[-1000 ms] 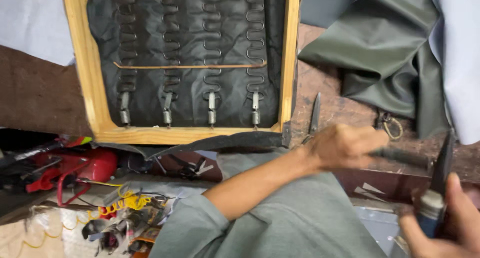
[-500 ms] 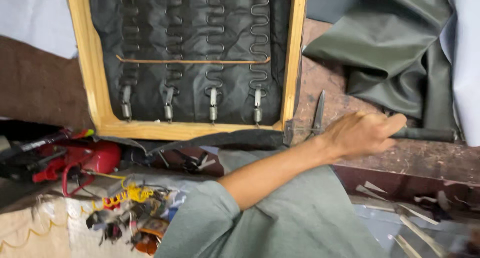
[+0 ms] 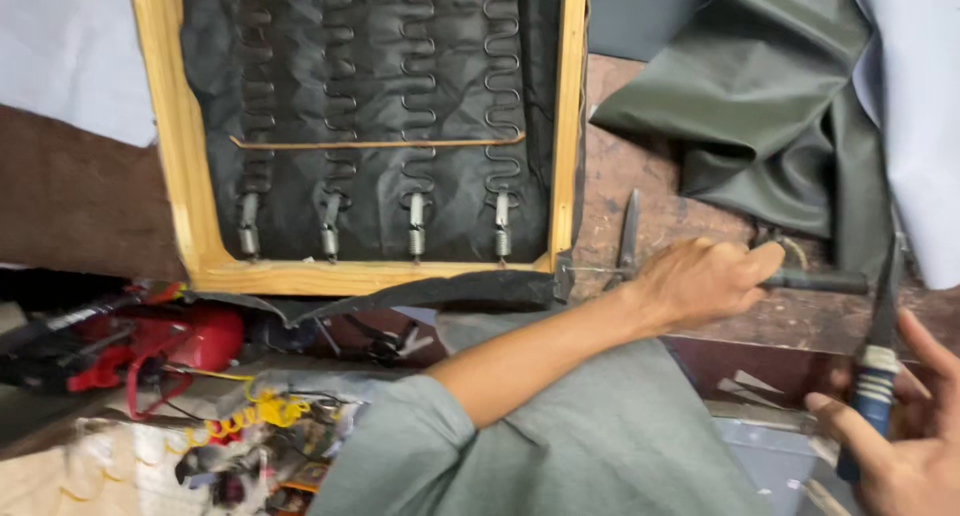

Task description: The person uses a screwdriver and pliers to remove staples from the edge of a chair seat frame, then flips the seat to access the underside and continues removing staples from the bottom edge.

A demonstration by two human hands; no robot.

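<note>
A wooden frame point(image 3: 180, 176) holds springs point(image 3: 415, 116) over black fabric. Right of the frame lies green cloth point(image 3: 760, 86); below-left of it, a red tool point(image 3: 150, 341) and yellow cord point(image 3: 255, 414).

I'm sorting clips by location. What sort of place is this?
Probably an upholstery workshop. A wooden seat frame with zigzag metal springs over black fabric lies on the worn bench, dark green leatherette is heaped beside it, and the left hand grips a dark-handled tool.

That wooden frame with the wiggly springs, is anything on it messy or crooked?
Yes. On the wooden frame, the black fabric hangs loose and curled along the bottom edge. The thin strip across the zigzag springs sags unevenly. The springs themselves look evenly spaced.
</note>
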